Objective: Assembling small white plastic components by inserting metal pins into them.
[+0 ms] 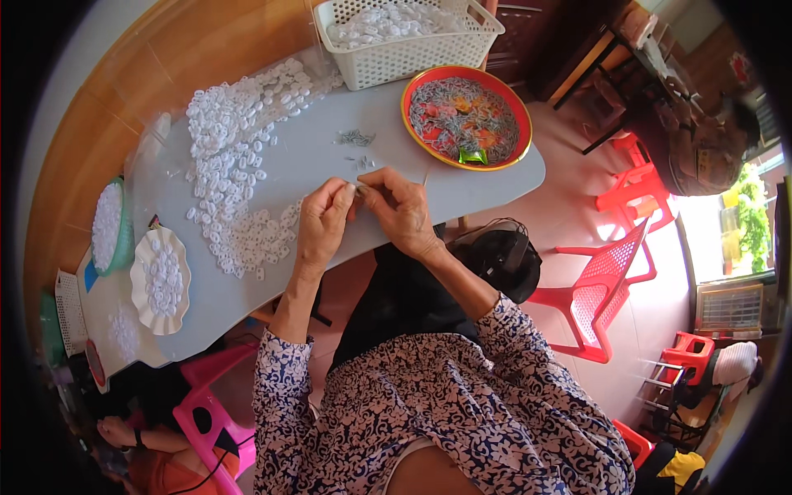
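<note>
Grey tabletop (309, 161) backs left hand (326, 221) and right hand (403, 213), close together, fingers (337, 196) pinched (on what, I cannot tell).

Glossy white plastic pieces (223, 124), metallic-looking grey pins (356, 138) — smooth matt tabletop (487, 186), perforated plastic basket (412, 59), cloth shirt (445, 375)

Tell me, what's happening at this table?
A person's left hand and right hand meet fingertip to fingertip over a tiny item, too small to identify. Just beyond them, a little pile of grey pieces lies on the grey table. Loose white oval pieces spread to the left; a red bowl of similar grey pieces sits to the right.
</note>
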{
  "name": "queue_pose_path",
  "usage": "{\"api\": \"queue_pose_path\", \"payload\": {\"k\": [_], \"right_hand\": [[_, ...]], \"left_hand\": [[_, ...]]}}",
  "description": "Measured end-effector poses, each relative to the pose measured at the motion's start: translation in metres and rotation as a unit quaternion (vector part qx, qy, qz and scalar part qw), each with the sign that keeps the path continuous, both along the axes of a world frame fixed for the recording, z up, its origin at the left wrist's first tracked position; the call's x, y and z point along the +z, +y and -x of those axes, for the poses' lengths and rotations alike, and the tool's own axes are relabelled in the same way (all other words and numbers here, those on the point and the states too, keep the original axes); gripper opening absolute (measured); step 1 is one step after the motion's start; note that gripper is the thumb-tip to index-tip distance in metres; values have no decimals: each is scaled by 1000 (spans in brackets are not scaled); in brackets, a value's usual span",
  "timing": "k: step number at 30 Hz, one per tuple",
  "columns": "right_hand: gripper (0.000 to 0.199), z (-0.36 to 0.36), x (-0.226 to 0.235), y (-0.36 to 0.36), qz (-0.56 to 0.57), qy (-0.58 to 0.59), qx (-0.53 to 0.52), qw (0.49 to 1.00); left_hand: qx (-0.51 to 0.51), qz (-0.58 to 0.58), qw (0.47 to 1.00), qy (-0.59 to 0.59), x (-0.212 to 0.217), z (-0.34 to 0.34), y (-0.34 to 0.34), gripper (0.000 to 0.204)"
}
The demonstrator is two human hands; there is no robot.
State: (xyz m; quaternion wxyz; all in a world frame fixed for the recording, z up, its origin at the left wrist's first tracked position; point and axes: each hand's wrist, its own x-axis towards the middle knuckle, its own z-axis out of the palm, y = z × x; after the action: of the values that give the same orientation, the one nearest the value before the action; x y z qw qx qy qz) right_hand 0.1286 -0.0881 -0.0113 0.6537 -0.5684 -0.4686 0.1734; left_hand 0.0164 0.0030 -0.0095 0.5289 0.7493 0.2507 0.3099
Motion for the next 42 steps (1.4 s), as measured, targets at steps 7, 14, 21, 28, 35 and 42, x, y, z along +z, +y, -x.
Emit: {"api": "queue_pose_path", "payload": {"k": [7, 14, 21, 28, 35, 42], "right_hand": [[10, -48, 34, 37, 5, -38, -41, 998], [17, -194, 93, 127, -35, -266, -137, 954], [11, -99, 47, 90, 94, -320, 16, 943], [8, -74, 25, 86, 167, -473, 149, 852], [6, -69, 27, 89, 216, -529, 120, 812], [10, -57, 36, 91, 207, -580, 77, 784]], "left_hand": [[30, 47, 994, -93, 3, -5, -6, 24], [11, 48, 991, -121, 6, -10, -5, 25], [2, 78, 990, -113, 11, 5, -13, 27], [16, 85, 993, -84, 2, 8, -23, 26], [-9, 80, 996, -44, 2, 6, -26, 24], [-4, 49, 999, -24, 5, 8, -27, 20]]}}
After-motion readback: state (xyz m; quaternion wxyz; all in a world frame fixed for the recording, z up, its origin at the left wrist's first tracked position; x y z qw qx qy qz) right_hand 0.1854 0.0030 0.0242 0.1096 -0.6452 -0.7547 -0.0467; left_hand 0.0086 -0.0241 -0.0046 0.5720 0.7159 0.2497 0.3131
